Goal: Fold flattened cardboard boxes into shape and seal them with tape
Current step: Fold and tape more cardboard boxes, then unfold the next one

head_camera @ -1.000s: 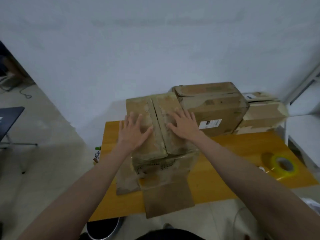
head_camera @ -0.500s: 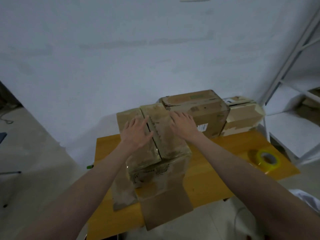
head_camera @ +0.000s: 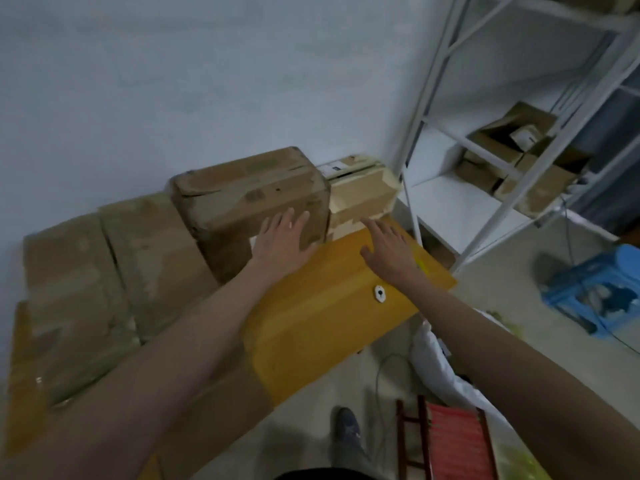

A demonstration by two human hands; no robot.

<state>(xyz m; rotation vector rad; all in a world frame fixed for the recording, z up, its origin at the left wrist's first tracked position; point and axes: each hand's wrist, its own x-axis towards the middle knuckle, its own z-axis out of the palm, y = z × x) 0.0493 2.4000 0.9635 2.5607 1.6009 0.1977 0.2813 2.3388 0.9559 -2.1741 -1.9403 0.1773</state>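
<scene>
Box in work: my folded cardboard box [head_camera: 114, 271] sits at the left of the bench [head_camera: 322, 320], top flaps closed, seam untaped, so tape comes next, I judge.
Left hand: my left hand [head_camera: 282, 239] is flat with fingers straight, in front of the taller sealed box [head_camera: 249, 199], holding nothing.
Right hand: my right hand [head_camera: 389, 245] hovers spread over the bench's right end, empty, likely reaching for tape.
Tape: only a yellow sliver shows beside my right wrist; I cannot tell what it is.
Nearby: a white clip [head_camera: 380, 293] lies on the bench.
</scene>
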